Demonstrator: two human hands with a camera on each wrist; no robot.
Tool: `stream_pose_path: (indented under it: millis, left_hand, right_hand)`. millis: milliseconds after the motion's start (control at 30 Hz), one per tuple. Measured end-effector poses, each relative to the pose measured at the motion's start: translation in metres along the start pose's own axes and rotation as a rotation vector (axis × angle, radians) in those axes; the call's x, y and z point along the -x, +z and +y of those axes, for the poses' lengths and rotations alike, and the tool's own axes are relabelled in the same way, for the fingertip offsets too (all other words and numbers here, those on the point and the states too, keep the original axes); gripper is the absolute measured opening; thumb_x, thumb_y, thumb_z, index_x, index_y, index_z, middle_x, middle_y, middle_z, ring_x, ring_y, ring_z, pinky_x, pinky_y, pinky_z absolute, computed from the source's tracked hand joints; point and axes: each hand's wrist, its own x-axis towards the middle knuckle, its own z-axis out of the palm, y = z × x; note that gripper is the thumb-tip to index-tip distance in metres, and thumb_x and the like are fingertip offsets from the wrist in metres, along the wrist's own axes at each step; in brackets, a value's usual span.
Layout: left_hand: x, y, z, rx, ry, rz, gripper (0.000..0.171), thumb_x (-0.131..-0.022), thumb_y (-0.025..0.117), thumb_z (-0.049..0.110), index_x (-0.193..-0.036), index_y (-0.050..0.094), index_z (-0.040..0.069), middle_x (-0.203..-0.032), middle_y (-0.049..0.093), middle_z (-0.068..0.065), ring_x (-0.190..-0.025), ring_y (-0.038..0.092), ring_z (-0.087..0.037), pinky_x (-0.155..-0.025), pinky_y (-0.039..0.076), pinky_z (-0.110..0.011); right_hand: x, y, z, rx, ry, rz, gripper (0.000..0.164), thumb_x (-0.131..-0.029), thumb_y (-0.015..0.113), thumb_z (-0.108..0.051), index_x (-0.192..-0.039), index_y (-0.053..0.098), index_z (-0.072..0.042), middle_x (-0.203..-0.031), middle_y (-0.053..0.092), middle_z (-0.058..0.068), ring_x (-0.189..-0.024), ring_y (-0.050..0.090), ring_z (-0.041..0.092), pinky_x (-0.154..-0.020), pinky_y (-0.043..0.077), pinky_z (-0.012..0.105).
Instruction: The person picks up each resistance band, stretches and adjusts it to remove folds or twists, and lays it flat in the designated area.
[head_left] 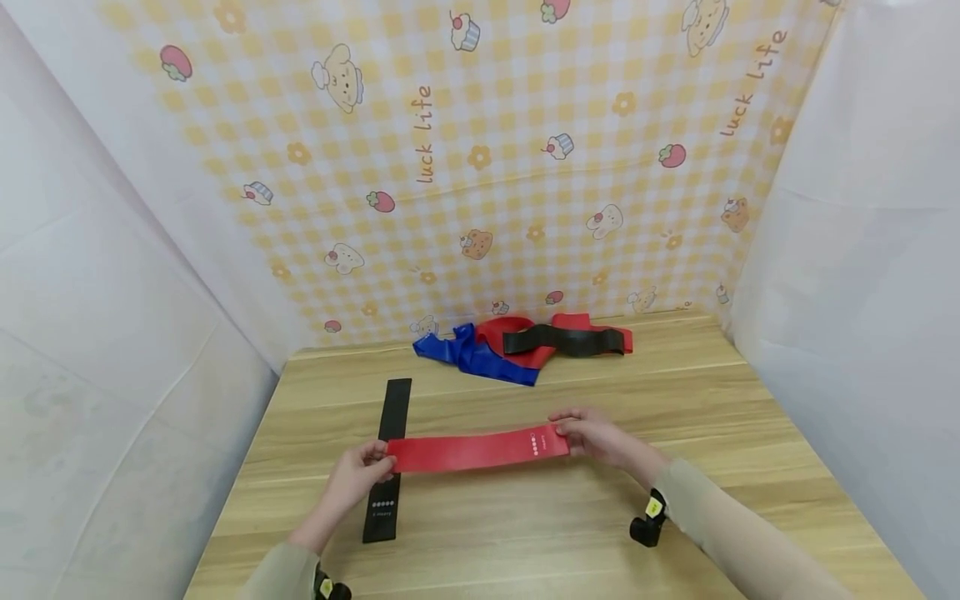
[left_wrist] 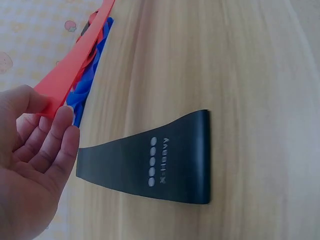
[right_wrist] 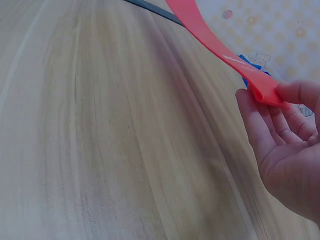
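Observation:
A red resistance band (head_left: 480, 452) stretches flat between both hands above the table, its printed text and dots near the right end. My left hand (head_left: 363, 471) pinches the left end between thumb and fingers; in the left wrist view the left hand (left_wrist: 35, 155) has its thumb on top of the band. At the other end my right hand (head_left: 596, 435) pinches the band, and the right wrist view shows its folded loop edge by the fingers. Under the red band's left end lies a black resistance band (head_left: 381, 517), flat on the table, with dots and "X-Heavy" printed on it.
At the back of the wooden table (head_left: 525, 542), against the patterned cloth (head_left: 510, 217), lies a loose heap: a blue band (head_left: 495, 364), red bands (head_left: 517, 329) and another black band (head_left: 562, 337). White walls (head_left: 112, 333) stand on both sides.

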Motion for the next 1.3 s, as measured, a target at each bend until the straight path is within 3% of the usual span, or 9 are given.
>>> stream_pose_path:
  millis: [300,600,767,1067,1300]
  left_hand:
    - [-0.012,-0.010,0.008,-0.045,0.001,0.009,0.022,-0.089,0.066,0.004,-0.106,0.065,-0.010,-0.085,0.063,-0.010,-0.073,0.061,-0.019,-0.066,0.056,-0.027]
    - [-0.027,-0.029,0.014,-0.103,0.059,-0.011,0.020,-0.089,0.068,0.009,-0.100,0.068,-0.007,-0.085,0.067,-0.008,-0.078,0.063,-0.025,-0.066,0.055,-0.027]
    - [-0.037,-0.037,0.016,-0.109,0.064,-0.024,0.021,-0.090,0.068,0.011,-0.101,0.069,-0.006,-0.084,0.068,-0.009,-0.084,0.063,-0.033,-0.068,0.054,-0.029]
    - [-0.052,-0.042,0.024,-0.179,0.079,-0.033,0.023,-0.091,0.066,0.015,-0.105,0.069,-0.004,-0.089,0.069,-0.008,-0.087,0.064,-0.033,-0.069,0.054,-0.027]
    - [-0.062,-0.042,0.033,-0.236,0.108,-0.022,0.017,-0.090,0.067,0.014,-0.099,0.070,0.000,-0.084,0.068,-0.005,-0.077,0.058,-0.020,-0.066,0.047,-0.029]
  right_hand:
    - [0.015,0.003,0.003,0.019,-0.015,-0.090,0.042,-0.096,0.055,-0.008,-0.135,0.046,0.005,-0.121,0.058,0.015,-0.091,0.064,0.023,-0.073,0.056,0.033]
    - [0.025,0.013,-0.005,0.047,-0.028,-0.224,0.034,-0.096,0.056,-0.005,-0.128,0.052,0.007,-0.114,0.062,0.016,-0.090,0.066,0.024,-0.077,0.057,0.037]
    - [0.027,0.019,-0.010,0.080,-0.031,-0.241,0.034,-0.095,0.057,-0.004,-0.127,0.053,0.007,-0.110,0.065,0.017,-0.084,0.067,0.023,-0.078,0.056,0.042]
    - [0.024,0.025,-0.009,0.142,-0.050,-0.242,0.038,-0.094,0.060,-0.006,-0.129,0.054,0.005,-0.105,0.065,0.018,-0.083,0.068,0.026,-0.073,0.058,0.040]
    - [0.023,0.030,-0.003,0.157,-0.089,-0.243,0.031,-0.093,0.061,-0.005,-0.122,0.059,0.008,-0.099,0.066,0.015,-0.082,0.068,0.025,-0.073,0.057,0.045]
